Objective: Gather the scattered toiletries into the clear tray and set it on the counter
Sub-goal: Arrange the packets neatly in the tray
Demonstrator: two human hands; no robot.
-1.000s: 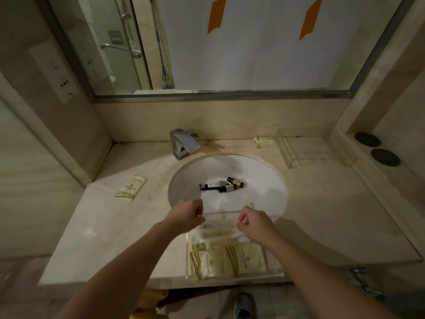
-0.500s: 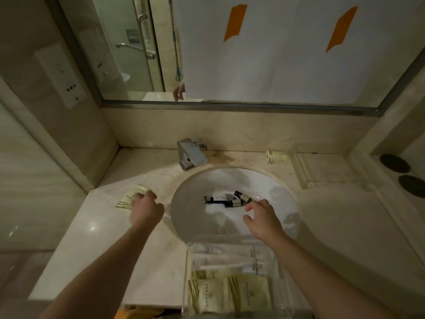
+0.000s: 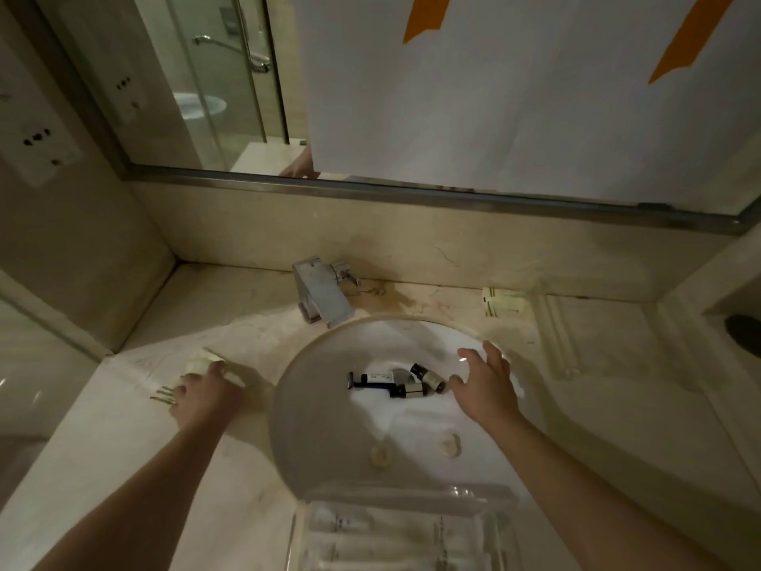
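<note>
While the left hand (image 3: 201,389) pinches a sachet (image 3: 199,361), the right hand (image 3: 484,379) hovers spread beside bottles (image 3: 405,381).

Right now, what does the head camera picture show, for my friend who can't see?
A person's left hand presses on a cream packet on the counter, while the right hand, fingers spread, reaches toward small bottles in the white sink. A clear tray sits nearest.
</note>
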